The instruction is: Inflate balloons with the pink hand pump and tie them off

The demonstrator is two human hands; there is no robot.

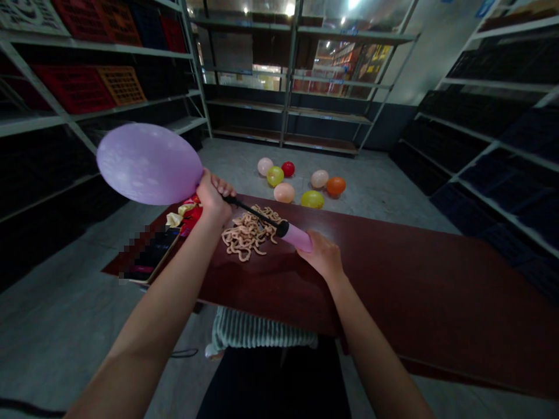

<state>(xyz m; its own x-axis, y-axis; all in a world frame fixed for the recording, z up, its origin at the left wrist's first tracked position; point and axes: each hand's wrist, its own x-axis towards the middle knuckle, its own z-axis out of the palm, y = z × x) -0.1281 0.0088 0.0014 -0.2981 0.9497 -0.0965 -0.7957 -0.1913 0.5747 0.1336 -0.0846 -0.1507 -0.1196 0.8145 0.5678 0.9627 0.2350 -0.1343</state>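
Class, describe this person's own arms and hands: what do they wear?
The left forearm and right forearm are bare, with no sleeves reaching them. The left hand and right hand wear no gloves, and no watch or bracelet shows.

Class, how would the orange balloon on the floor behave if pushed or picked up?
The orange balloon looks round and taut, so it would probably roll at a light push across the smooth grey floor. Being air-filled, it is likely light for its size, and may give slightly when squeezed.
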